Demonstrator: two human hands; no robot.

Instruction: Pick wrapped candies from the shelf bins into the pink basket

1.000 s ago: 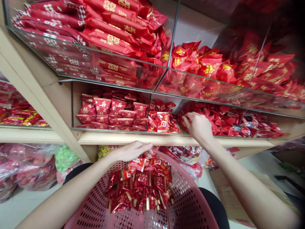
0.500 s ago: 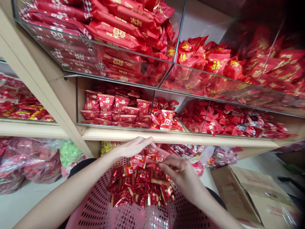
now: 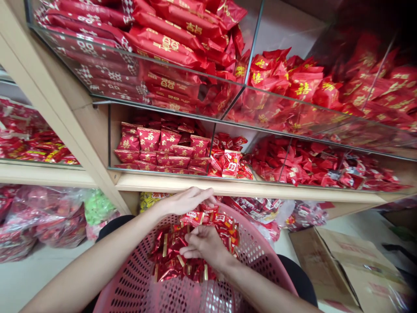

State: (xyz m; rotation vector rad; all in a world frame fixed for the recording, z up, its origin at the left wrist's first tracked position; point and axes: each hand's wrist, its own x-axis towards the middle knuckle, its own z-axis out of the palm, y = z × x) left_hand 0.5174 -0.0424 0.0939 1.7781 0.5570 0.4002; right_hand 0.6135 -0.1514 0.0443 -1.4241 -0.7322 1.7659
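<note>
A pink perforated basket (image 3: 260, 256) stands between the knees, with a heap of small red packets (image 3: 172, 265) inside it. At the basket's far rim is my left hand (image 3: 190, 201), its fingers stretched out and its palm beside a few red packets (image 3: 193, 217). What lies under that palm is partly hidden. My right hand (image 3: 203, 245) is over the middle of the heap, fingers curled with thumb and forefinger close together. Whether a packet is between them is too unclear to tell.
Beyond the basket, a wooden shelf edge (image 3: 260, 191) carries clear bins of red packets (image 3: 169, 143). Larger red packets (image 3: 176, 43) fill the upper bins. Filled plastic bags (image 3: 58, 217) lie at the left, and a cardboard box (image 3: 355, 265) is on the right.
My right hand has moved left and slightly down, from the heap's right side to its middle. The left hand stays by the far rim. The view has shifted slightly.
</note>
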